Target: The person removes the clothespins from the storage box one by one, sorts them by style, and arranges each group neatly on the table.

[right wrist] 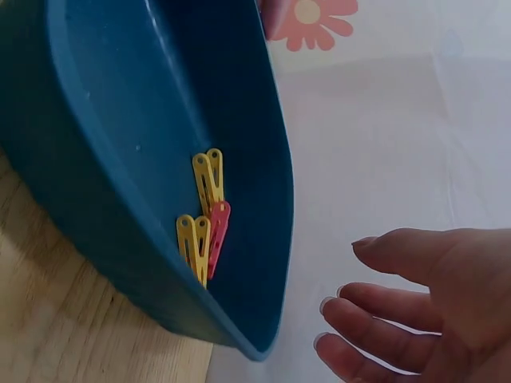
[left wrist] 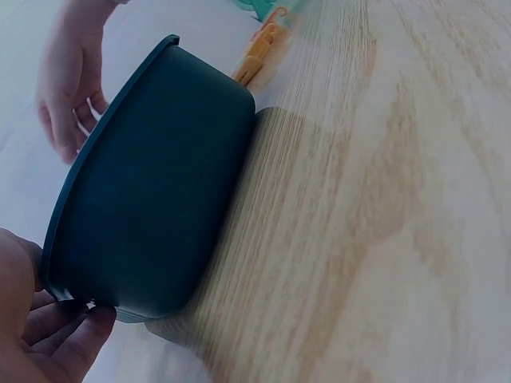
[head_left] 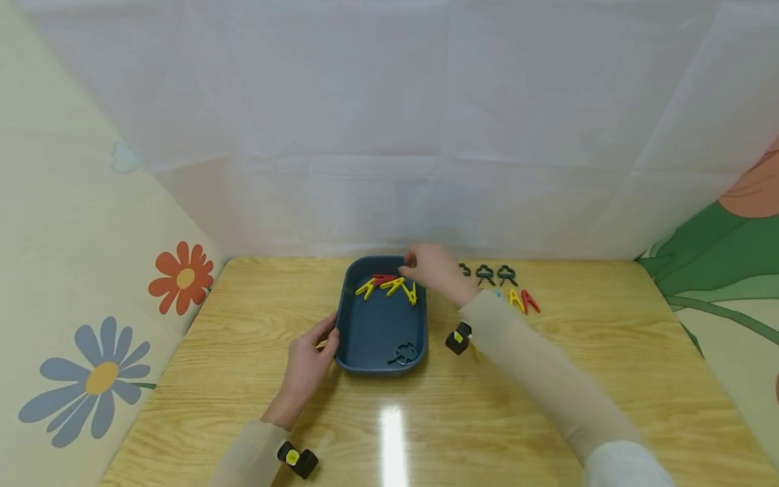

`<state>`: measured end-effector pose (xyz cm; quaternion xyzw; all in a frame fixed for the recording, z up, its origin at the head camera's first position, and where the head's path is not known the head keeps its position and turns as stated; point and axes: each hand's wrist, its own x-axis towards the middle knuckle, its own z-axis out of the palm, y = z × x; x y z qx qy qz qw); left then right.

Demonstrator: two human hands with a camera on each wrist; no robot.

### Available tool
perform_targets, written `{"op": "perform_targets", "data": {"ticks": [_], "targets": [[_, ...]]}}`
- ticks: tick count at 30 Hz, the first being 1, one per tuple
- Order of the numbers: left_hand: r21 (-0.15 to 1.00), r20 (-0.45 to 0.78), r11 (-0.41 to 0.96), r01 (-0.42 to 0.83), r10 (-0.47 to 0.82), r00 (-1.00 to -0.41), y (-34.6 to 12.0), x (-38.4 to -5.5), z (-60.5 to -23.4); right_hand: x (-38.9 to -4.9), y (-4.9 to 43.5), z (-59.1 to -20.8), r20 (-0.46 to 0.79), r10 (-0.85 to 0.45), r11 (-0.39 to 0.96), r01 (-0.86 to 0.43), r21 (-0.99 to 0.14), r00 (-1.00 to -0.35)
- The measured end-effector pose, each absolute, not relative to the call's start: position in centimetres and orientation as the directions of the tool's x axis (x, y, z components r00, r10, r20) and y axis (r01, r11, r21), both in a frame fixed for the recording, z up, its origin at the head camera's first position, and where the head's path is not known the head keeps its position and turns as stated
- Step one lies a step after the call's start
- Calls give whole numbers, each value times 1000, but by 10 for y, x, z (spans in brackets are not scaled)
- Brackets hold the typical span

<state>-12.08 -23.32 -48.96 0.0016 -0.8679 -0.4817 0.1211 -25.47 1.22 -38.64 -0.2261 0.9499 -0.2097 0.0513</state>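
By the left hand (head_left: 302, 362), thumb and fingers parted, a dark blue rectangular plastic tray (head_left: 380, 331) is touched along its outer wall. Nothing is held by the spread right hand (head_left: 435, 270), placed at its far right corner. Near that hand, three yellow plastic clothespins (head_left: 412, 293) and one red plastic clothespin (head_left: 381, 279) are contained; to its right, three dark green clips (head_left: 485, 274) are seen.

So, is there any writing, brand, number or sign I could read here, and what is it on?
No readable text in any view.
The tray and clips: no lettering that I can make out.
The yellow patches on the black wrist units: any marking is too small to read.
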Motion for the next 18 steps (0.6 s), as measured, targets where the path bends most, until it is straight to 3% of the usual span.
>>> {"op": "perform_targets", "data": {"ticks": [18], "targets": [[834,226,535,131,-116,-967,-233,-118,-491,-251,-48,-395,-7,-468,810,-425,-405,-884]]}}
